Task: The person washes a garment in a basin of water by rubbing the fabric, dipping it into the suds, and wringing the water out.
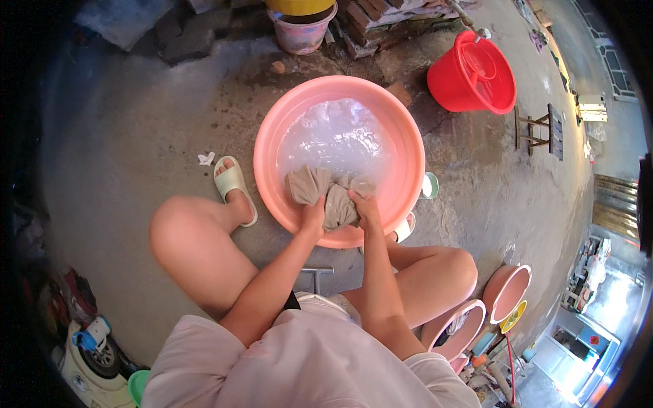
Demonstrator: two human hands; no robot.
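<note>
A large pink plastic basin (262, 153) stands on the floor between my feet, with cloudy, sudsy water (334, 135) in it. Bunched wet grey-brown cloth (341, 206) lies at the near side of the basin, partly in the water. My left hand (314, 214) grips the cloth on one side, thumb on top. On the other side my right hand (365, 208) holds a fold of the same cloth. The fingers of both hands are mostly hidden behind the fabric.
A red bucket (444, 84) with a red dipper inside stands at the far right, under a tap (482, 34). Right of the basin sits a small green bowl (432, 185) holding something white. Farther off are a wooden stool (541, 131), pink tubs (505, 293) and stacked bricks (377, 20).
</note>
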